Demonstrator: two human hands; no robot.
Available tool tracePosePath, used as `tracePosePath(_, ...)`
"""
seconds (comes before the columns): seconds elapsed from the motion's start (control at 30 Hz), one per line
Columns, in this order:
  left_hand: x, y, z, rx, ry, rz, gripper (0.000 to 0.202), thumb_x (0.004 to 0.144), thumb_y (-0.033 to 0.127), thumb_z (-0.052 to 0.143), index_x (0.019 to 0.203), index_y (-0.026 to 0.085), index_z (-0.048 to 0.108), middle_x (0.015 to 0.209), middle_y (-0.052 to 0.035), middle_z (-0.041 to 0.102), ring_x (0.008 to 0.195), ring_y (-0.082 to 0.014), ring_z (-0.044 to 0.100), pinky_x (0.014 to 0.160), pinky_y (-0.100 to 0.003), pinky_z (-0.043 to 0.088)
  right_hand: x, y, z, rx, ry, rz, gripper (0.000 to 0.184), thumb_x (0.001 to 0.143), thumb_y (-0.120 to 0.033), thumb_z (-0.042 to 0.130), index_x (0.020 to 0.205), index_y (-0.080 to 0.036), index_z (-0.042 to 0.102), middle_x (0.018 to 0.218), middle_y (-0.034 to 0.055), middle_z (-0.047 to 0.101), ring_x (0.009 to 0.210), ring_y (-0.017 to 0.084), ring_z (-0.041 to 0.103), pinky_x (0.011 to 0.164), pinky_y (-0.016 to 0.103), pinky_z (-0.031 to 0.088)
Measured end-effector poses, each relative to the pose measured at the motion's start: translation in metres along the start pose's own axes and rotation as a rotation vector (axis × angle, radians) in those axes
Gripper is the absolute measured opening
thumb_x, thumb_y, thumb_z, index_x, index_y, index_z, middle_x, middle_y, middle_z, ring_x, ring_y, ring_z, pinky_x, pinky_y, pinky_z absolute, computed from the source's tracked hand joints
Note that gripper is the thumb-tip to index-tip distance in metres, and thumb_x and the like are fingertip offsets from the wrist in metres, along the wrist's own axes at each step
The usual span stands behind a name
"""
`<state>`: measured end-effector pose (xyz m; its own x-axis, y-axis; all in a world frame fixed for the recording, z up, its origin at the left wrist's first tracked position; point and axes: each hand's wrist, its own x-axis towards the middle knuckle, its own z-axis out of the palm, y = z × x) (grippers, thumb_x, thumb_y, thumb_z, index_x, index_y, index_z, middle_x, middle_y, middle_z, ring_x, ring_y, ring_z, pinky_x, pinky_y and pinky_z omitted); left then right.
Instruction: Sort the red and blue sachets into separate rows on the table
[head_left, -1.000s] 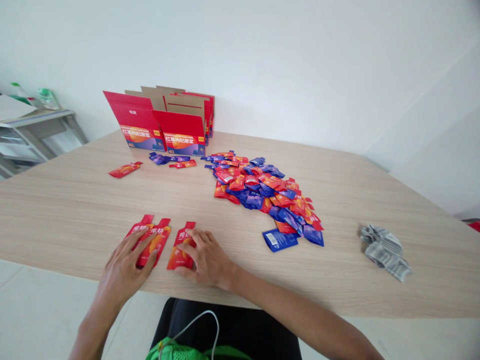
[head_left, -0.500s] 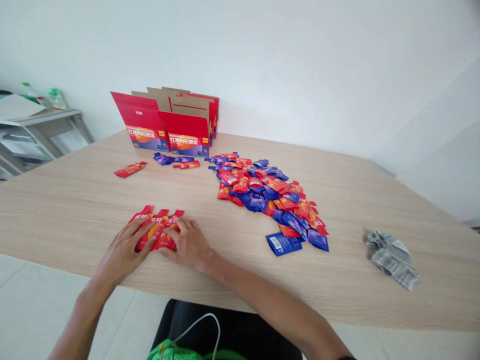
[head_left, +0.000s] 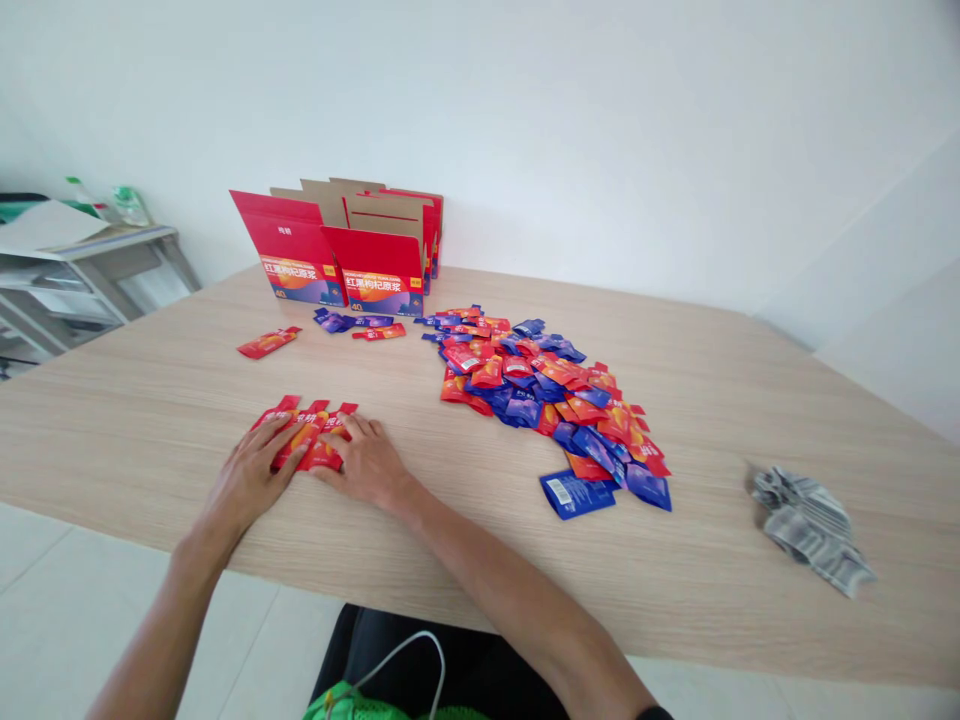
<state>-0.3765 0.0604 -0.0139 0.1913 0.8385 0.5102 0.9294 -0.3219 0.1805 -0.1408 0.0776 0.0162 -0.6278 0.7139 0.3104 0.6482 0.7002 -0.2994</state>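
Three red sachets (head_left: 309,436) lie side by side near the front edge of the wooden table (head_left: 750,380). My left hand (head_left: 251,480) rests flat on their left side, fingers stretched out. My right hand (head_left: 367,463) lies flat against their right side, fingers spread on the nearest sachet. Both hands press the sachets together between them. A big heap of red and blue sachets (head_left: 547,395) lies to the right of my hands, with one blue sachet (head_left: 576,493) face down at its near end.
Open red cardboard boxes (head_left: 345,250) stand at the table's far left. A single red sachet (head_left: 268,343) and a few loose ones (head_left: 360,325) lie before them. A crumpled grey striped cloth (head_left: 811,525) sits at the right. A shelf unit (head_left: 82,280) stands off to the left.
My right hand slid the third red sachet leftward against the other two. Both hands now hold the three sachets bunched together. The view shifted slightly.
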Motion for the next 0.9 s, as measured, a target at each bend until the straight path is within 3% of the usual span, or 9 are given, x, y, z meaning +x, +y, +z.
tracePosePath(0.4, -0.002, 0.008, -0.008, 0.064, -0.054, -0.032, 0.056, 0.103, 0.053, 0.04, 0.142, 0.019, 0.064, 0.149, -0.0165, 0.061, 0.137, -0.0362, 0.058, 0.114, -0.055, 0.049, -0.003, 0.004, 0.007, 0.031, 0.01, 0.001, 0.068, 0.102, -0.066, 0.052, 0.152, -0.02, 0.056, 0.162, 0.0179, 0.046, 0.152, 0.031, 0.04, 0.123, 0.049, 0.035)
tracePosePath(0.57, -0.002, 0.005, -0.005, 0.051, -0.039, -0.025, 0.057, 0.102, 0.053, 0.04, 0.141, 0.019, 0.064, 0.148, -0.0167, 0.061, 0.135, -0.0362, 0.059, 0.116, -0.055, 0.047, -0.009, 0.01, -0.005, 0.049, 0.066, -0.061, 0.057, 0.106, -0.049, 0.054, 0.154, -0.017, 0.051, 0.166, 0.0179, 0.041, 0.156, 0.028, 0.034, 0.125, 0.048, 0.032)
tracePosePath(0.7, -0.002, 0.003, -0.005, 0.054, -0.041, -0.017, 0.058, 0.103, 0.054, 0.038, 0.143, 0.019, 0.062, 0.149, -0.0165, 0.06, 0.137, -0.0358, 0.059, 0.117, -0.054, 0.047, -0.023, 0.054, -0.048, -0.004, 0.167, -0.04, 0.038, 0.103, -0.025, 0.056, 0.139, -0.02, 0.064, 0.161, 0.0132, 0.048, 0.152, 0.026, 0.039, 0.124, 0.048, 0.032)
tracePosePath(0.77, -0.002, 0.004, -0.005, 0.05, -0.033, -0.023, 0.058, 0.103, 0.055, 0.038, 0.142, 0.02, 0.062, 0.149, -0.0161, 0.06, 0.136, -0.0358, 0.059, 0.116, -0.055, 0.047, -0.033, 0.09, -0.075, -0.066, 0.211, 0.111, 0.038, 0.099, -0.015, 0.053, 0.134, -0.019, 0.067, 0.156, 0.0125, 0.053, 0.148, 0.025, 0.043, 0.124, 0.046, 0.033)
tracePosePath(0.83, -0.001, 0.007, -0.006, 0.035, -0.029, -0.014, 0.057, 0.103, 0.055, 0.038, 0.142, 0.021, 0.062, 0.148, -0.0156, 0.06, 0.136, -0.0356, 0.059, 0.117, -0.055, 0.046, -0.042, 0.128, -0.099, -0.152, 0.222, 0.335, 0.041, 0.099, -0.015, 0.05, 0.136, -0.013, 0.067, 0.153, 0.0186, 0.055, 0.145, 0.028, 0.046, 0.122, 0.047, 0.036)
tracePosePath(0.9, -0.001, 0.009, -0.007, 0.015, -0.029, 0.008, 0.057, 0.103, 0.054, 0.038, 0.142, 0.02, 0.062, 0.148, -0.0159, 0.061, 0.137, -0.0356, 0.058, 0.118, -0.056, 0.045, -0.051, 0.161, -0.116, -0.233, 0.169, 0.454, 0.043, 0.1, -0.017, 0.049, 0.14, -0.012, 0.064, 0.156, 0.0208, 0.052, 0.146, 0.03, 0.046, 0.12, 0.048, 0.037)
